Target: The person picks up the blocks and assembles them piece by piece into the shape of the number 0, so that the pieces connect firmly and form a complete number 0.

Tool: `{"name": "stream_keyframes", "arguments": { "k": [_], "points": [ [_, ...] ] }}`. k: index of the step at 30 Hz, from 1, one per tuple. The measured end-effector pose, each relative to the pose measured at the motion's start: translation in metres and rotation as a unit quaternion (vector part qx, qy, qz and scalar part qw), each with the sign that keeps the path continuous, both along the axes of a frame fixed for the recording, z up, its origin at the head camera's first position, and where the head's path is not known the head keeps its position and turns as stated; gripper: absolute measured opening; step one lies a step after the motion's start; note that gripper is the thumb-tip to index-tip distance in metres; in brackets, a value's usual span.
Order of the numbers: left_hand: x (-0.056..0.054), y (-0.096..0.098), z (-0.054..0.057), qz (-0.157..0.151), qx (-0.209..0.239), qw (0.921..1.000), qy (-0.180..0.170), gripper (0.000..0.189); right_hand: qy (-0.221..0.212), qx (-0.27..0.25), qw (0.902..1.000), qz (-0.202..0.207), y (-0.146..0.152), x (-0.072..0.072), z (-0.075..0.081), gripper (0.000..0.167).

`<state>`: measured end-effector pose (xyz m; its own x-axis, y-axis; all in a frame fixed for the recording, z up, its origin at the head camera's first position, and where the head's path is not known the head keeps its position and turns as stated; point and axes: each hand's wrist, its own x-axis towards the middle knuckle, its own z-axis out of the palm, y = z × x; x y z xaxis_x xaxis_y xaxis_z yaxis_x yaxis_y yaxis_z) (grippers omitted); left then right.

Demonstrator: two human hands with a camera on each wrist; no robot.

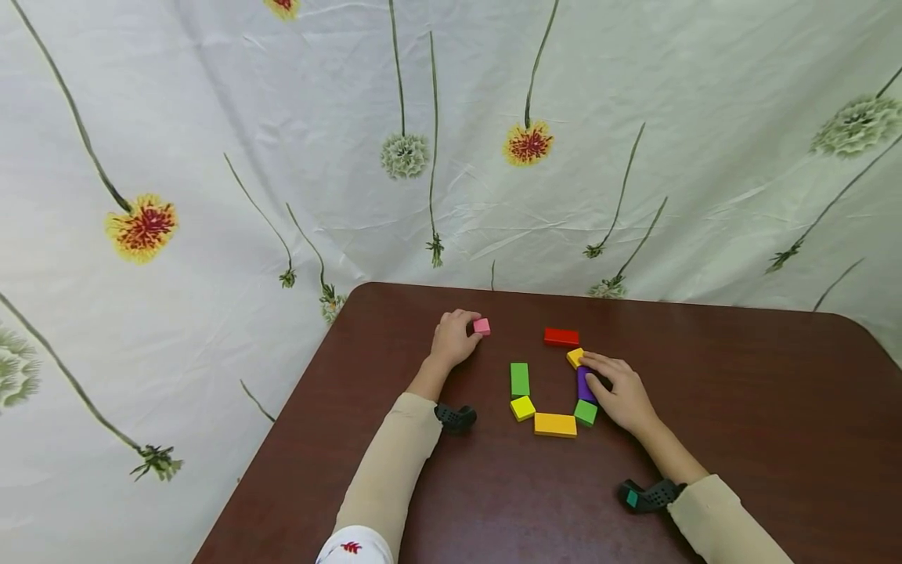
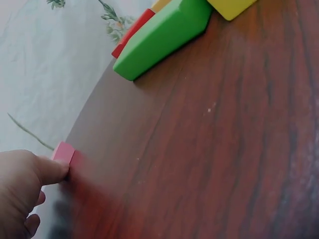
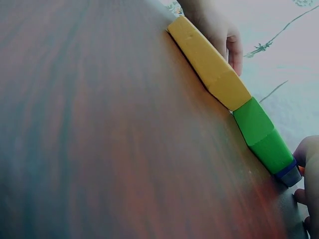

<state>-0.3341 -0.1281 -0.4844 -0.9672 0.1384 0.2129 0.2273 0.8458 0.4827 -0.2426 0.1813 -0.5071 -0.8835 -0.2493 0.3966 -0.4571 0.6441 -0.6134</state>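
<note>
At the far left of the block layout, my left hand [image 1: 453,338] pinches a small pink block [image 1: 482,327] between thumb and fingers; the left wrist view shows the thumb pressed on its side. My right hand [image 1: 622,393] lies over the right side of the layout. Its extended fingertips touch a small yellow-orange block [image 1: 575,358], and its thumb rests at the purple block [image 1: 586,385], which it partly covers. A small green block [image 1: 586,413] adjoins the purple one at its near end.
A long orange block [image 1: 555,425], a small yellow block [image 1: 523,408] and a long green block [image 1: 519,379] continue the curve on the near and left sides. A red block [image 1: 561,338] lies at the back. The brown table [image 1: 775,407] ends against a flowered cloth [image 1: 465,196].
</note>
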Motion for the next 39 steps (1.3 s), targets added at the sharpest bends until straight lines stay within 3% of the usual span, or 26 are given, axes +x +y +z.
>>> {"name": "stream_keyframes", "arguments": {
  "k": [5, 16, 25, 39],
  "points": [
    [0.0, 0.004, 0.002, -0.014, 0.01, 0.9997, -0.016, 0.035, -0.006, -0.002, 1.0, -0.002, 0.0, 0.0, -0.001, 0.034],
    [0.01, 0.023, 0.01, -0.096, 0.003, 0.9949, -0.029, 0.033, -0.002, -0.003, 1.0, -0.002, 0.0, -0.001, 0.0, 0.034],
    [0.017, 0.041, 0.015, -0.155, -0.023, 0.9863, -0.052, 0.031, -0.009, -0.002, 1.0, -0.001, 0.001, -0.002, -0.002, 0.035],
    [0.014, 0.049, 0.023, -0.211, -0.071, 0.9715, -0.081, 0.031, -0.006, -0.002, 1.0, 0.003, 0.002, -0.003, -0.002, 0.035]
  ]
}}
